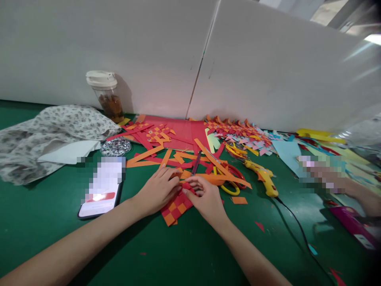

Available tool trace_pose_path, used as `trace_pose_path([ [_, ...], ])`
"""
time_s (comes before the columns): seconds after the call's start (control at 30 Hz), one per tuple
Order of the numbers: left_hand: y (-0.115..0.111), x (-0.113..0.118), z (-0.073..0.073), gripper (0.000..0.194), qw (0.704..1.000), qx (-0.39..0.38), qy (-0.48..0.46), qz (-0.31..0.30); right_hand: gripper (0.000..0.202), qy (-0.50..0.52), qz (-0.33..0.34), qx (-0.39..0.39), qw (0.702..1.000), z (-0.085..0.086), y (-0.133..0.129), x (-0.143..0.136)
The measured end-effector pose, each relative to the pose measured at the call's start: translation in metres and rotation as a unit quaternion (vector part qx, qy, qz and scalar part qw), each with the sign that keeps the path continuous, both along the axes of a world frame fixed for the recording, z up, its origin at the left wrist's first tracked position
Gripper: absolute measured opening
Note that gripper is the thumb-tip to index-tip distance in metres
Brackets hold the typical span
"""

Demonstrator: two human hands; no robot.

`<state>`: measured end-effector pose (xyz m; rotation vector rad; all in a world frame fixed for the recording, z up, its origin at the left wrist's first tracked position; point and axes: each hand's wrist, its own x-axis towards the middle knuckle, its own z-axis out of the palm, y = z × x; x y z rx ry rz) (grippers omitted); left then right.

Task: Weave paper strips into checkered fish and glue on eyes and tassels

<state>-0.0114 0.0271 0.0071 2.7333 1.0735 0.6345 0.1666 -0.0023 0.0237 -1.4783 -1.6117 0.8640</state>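
A red and orange checkered woven paper piece [176,209] lies tilted on the green table, between my hands. My left hand [159,188] is closed on its upper left edge, fingertips bent over it. My right hand [206,198] pinches the red upper right part between thumb and fingers. Orange paper strips [212,159] and red strips lie just beyond my fingers. Scissors with yellow and red handles [230,190] rest partly under the strips. A yellow glue gun [263,176] lies to the right, its black cord trailing toward the front.
A phone [102,190] and a patterned cloth [59,135] lie left. A lidded cup [108,99] stands by the grey partition [133,47]. Woven paper pieces [232,127] are heaped at the back. Another person's hand [324,176] is at the right, near a purple object [353,224].
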Motion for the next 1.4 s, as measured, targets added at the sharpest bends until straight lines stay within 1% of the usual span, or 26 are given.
trace_pose_path([
  [0.2,0.000,0.000,0.003,0.016,1.000,0.002,-0.002,-0.003,0.010,-0.003,-0.004,0.016,1.000,-0.003,0.000,0.001],
  [0.27,-0.001,0.000,0.003,0.016,1.000,0.002,-0.004,-0.003,0.011,-0.016,-0.007,0.035,0.999,-0.003,-0.001,0.002],
  [0.37,-0.001,0.000,0.001,0.015,1.000,0.010,-0.016,-0.004,0.012,-0.046,-0.027,0.102,0.993,0.003,-0.001,0.005],
  [0.47,-0.001,0.000,0.000,0.014,1.000,0.015,-0.022,-0.003,0.012,-0.069,-0.088,0.176,0.978,0.015,0.002,0.016],
  [0.57,-0.001,0.000,0.002,0.015,1.000,0.010,-0.016,-0.003,0.014,-0.074,-0.166,0.206,0.962,0.028,0.011,0.035],
  [0.67,-0.001,0.001,0.004,0.015,1.000,0.006,-0.009,0.000,0.018,-0.096,-0.224,0.216,0.945,0.037,0.022,0.062],
  [0.77,-0.001,0.001,0.005,0.014,1.000,0.007,-0.005,0.004,0.020,-0.176,-0.228,0.171,0.942,0.043,0.029,0.099],
  [0.8,-0.001,0.001,0.005,0.014,1.000,0.007,-0.004,0.004,0.020,-0.211,-0.243,0.156,0.934,0.045,0.029,0.113],
  [0.83,-0.001,0.001,0.005,0.015,1.000,0.007,-0.003,0.004,0.021,-0.260,-0.260,0.141,0.919,0.046,0.029,0.128],
  [0.9,-0.001,0.001,0.004,0.016,1.000,0.007,-0.002,0.004,0.024,-0.377,-0.298,0.101,0.871,0.045,0.027,0.156],
  [0.93,-0.001,0.001,0.004,0.016,1.000,0.007,-0.002,0.003,0.026,-0.395,-0.313,0.088,0.859,0.043,0.026,0.169],
  [1.0,-0.001,0.000,0.003,0.017,1.000,0.009,-0.003,0.002,0.035,-0.413,-0.320,0.051,0.851,0.036,0.025,0.187],
  [1.03,-0.001,0.000,0.002,0.018,1.000,0.010,-0.004,0.001,0.042,-0.427,-0.333,0.002,0.841,0.031,0.025,0.193],
  [1.1,-0.002,0.000,0.002,0.018,1.000,0.012,-0.006,0.000,0.053,-0.437,-0.357,-0.042,0.824,0.021,0.026,0.198],
  [1.13,-0.002,0.000,0.001,0.018,1.000,0.013,-0.006,0.000,0.057,-0.439,-0.369,-0.049,0.818,0.017,0.027,0.199],
  [1.2,-0.002,0.000,0.001,0.018,1.000,0.010,-0.006,0.001,0.058,-0.440,-0.380,-0.040,0.813,0.010,0.029,0.196],
  [1.27,-0.002,0.001,0.001,0.017,1.000,0.009,-0.009,0.004,0.053,-0.428,-0.383,-0.019,0.818,0.005,0.030,0.194],
  [1.33,-0.002,0.001,0.001,0.016,1.000,0.010,-0.012,0.007,0.046,-0.390,-0.406,0.016,0.826,0.004,0.030,0.193],
  [1.4,-0.002,0.001,0.001,0.016,1.000,0.012,-0.014,0.006,0.041,-0.349,-0.439,0.052,0.826,0.004,0.029,0.194],
])
